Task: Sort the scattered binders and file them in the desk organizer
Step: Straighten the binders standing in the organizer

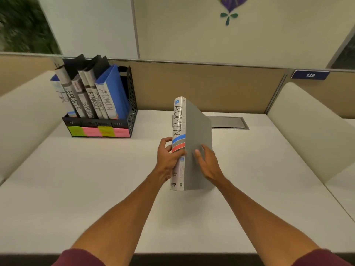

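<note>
A grey binder (197, 131) with a white spine marked ADMIN stands upright above the middle of the white desk, spine toward me. My left hand (167, 159) grips the spine from the left, thumb across its coloured stripes. My right hand (208, 164) presses flat against the grey cover on the right. At the back left stands a black mesh desk organizer (132, 112) with several binders leaning in it, labelled HR, SPORTS, FINANCE and a blue ADMIN binder (112, 93). Green and pink sticky notes (99, 131) line its front.
The white desk (96, 179) is closed in by cream side dividers (307, 131) left and right and a tan back partition (211, 85). A grey cable hatch (228, 122) lies in the desk behind the held binder. A blue plate reading 139 (310, 75) hangs at right.
</note>
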